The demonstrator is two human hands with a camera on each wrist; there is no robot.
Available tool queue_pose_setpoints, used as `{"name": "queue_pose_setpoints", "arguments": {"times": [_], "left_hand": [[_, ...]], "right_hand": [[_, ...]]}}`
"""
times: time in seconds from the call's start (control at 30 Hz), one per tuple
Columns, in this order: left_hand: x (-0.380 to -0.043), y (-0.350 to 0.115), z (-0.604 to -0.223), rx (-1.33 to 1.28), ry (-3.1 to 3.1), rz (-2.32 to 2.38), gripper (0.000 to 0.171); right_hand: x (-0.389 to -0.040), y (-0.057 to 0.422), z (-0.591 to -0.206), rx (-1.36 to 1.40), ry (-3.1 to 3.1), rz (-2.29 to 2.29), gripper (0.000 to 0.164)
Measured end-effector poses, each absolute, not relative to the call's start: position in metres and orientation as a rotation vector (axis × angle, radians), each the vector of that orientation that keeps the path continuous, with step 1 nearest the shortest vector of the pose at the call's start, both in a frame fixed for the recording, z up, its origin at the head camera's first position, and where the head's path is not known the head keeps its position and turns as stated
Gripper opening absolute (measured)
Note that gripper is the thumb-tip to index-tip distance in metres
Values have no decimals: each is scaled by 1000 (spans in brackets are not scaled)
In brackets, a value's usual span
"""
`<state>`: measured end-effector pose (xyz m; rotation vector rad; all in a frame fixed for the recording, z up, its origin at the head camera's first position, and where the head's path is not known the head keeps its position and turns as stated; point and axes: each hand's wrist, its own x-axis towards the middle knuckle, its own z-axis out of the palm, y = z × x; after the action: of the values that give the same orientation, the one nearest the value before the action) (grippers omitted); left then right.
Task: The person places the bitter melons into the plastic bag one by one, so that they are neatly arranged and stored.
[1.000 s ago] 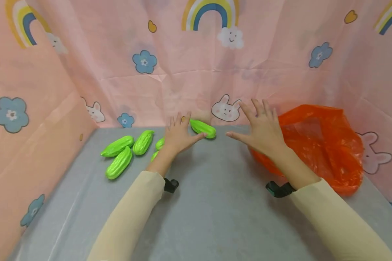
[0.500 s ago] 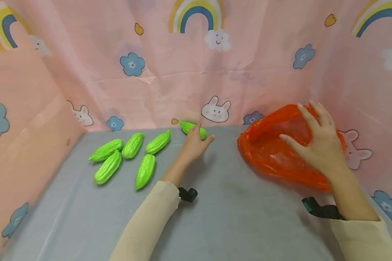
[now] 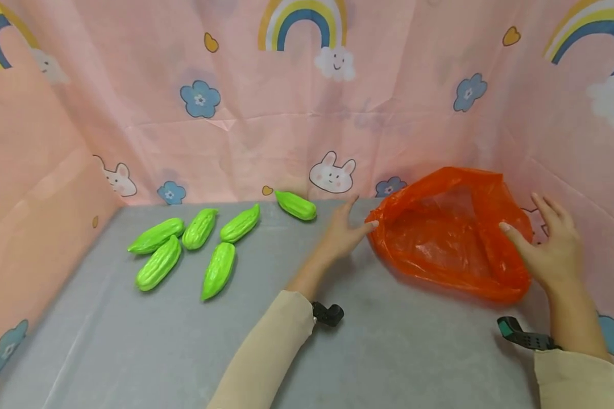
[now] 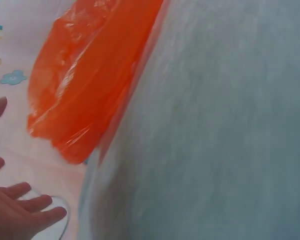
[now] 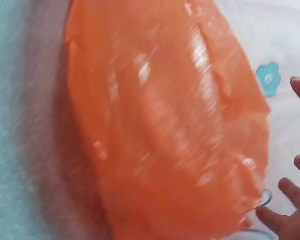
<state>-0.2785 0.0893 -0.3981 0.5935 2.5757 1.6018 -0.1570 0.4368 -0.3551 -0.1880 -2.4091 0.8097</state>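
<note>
An orange-red plastic bag (image 3: 440, 238) sits on the table with its wide mouth facing up and toward me. My left hand (image 3: 340, 233) is at the bag's left side, fingers spread, thumb tip overlapping the rim in the head view. On the other side, my right hand (image 3: 558, 250) is spread with its thumb at the bag's right edge. Both wrist views show spread fingers beside the bag and nothing held: the left hand (image 4: 20, 210) at lower left, the right hand (image 5: 292, 205) at lower right.
Several bright green bitter gourds (image 3: 218, 271) lie on the left of the grey table (image 3: 378, 352). One more gourd (image 3: 295, 205) lies by the back wall. Pink patterned cloth (image 3: 276, 136) encloses the back and both sides.
Both hands have moved right, away from the gourds, to either side of the bag. The view has turned slightly right. The gourds stay in place.
</note>
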Motion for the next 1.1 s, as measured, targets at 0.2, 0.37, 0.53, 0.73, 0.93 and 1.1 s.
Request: {"name": "queue_pose_setpoints", "arguments": {"times": [0.2, 0.37, 0.53, 0.73, 0.93, 1.1], "left_hand": [[-279, 103, -406, 716, 2491, 1649, 84], [-279, 109, -414, 798, 2457, 1568, 84], [-279, 112, -419, 749, 2472, 1570, 72], [-286, 105, -422, 540, 2473, 1750, 60], [-297, 91, -423, 472, 2523, 1816, 56], [-303, 76, -424, 419, 2536, 1923, 50]], "right_hand": [[-161, 447, -371, -269, -2542, 955, 77], [-163, 448, -379, -343, -2632, 1253, 77], [-167, 440, -384, -292, -2629, 1289, 75], [-175, 420, -386, -162, -2574, 1298, 75], [-178, 404, -392, -20, -2531, 1314, 75], [-180, 396, -398, 25, -2460, 1300, 75]]}}
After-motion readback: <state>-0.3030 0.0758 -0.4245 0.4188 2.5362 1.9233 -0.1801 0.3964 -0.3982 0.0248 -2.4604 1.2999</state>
